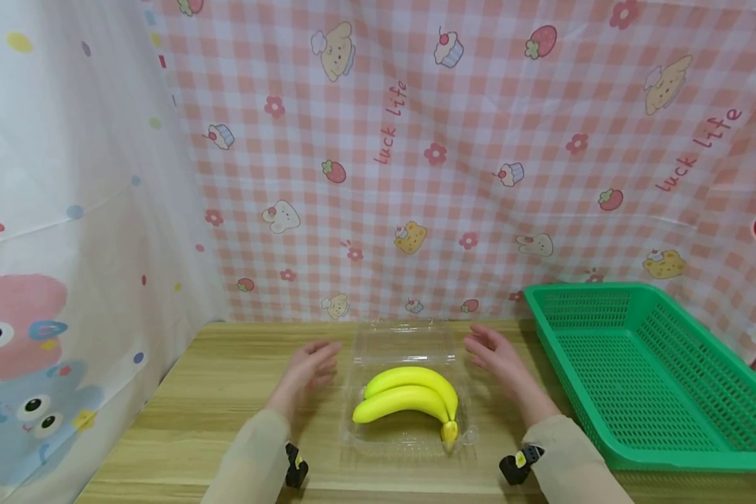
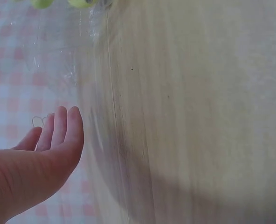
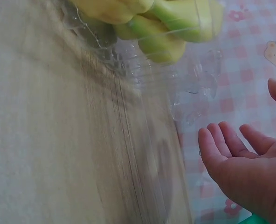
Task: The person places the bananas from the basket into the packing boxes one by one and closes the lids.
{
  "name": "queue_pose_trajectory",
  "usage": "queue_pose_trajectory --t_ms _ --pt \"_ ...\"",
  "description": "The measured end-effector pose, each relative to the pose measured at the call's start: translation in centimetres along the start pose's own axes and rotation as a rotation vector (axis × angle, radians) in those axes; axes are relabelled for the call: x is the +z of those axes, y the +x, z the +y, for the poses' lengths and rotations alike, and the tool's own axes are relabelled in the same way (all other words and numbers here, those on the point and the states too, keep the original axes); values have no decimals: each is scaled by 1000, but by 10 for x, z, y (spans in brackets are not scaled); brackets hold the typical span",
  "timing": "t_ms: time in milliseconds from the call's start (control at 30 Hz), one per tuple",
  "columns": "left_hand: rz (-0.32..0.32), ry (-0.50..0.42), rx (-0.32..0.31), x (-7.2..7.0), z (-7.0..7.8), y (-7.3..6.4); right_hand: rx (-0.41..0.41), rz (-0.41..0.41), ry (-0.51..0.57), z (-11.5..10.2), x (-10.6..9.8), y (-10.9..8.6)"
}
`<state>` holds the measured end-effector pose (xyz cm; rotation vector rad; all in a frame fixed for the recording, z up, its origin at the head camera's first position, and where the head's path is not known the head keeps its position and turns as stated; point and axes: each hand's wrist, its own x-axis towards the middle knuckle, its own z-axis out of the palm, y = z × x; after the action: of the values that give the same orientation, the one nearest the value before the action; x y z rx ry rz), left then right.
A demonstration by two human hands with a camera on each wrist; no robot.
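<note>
Two yellow bananas [image 1: 409, 400], joined at the stem, lie in a clear plastic clamshell box [image 1: 409, 444] in the middle of the table. The box's transparent lid [image 1: 404, 341] is swung back toward the curtain. My left hand [image 1: 309, 367] hovers to the left of the box, fingers relaxed and holding nothing. On the other side, my right hand [image 1: 498, 357] is just right of the lid, also with nothing in it. In the right wrist view the bananas [image 3: 161, 46] show through the box wall, apart from my fingers.
A green plastic basket [image 1: 642, 392] stands at the right of the wooden table [image 1: 227, 378]. Behind the table hangs a pink checked curtain [image 1: 365, 210], and a white patterned curtain [image 1: 101, 210] hangs at the left.
</note>
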<state>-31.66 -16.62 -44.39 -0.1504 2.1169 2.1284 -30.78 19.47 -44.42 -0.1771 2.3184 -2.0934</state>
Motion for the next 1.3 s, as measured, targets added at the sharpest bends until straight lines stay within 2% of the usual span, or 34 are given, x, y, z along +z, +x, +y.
queue_pose_trajectory --t_ms 500,900,1033,1300 --pt "-46 35 -8 3 5 12 83 -77 10 0 2 15" --pt "-137 30 17 11 6 20 105 -132 -3 7 3 23" --pt "-144 57 20 14 6 22 106 -145 -2 6 3 23" --pt "-156 46 7 17 4 24 126 -161 22 6 3 24"
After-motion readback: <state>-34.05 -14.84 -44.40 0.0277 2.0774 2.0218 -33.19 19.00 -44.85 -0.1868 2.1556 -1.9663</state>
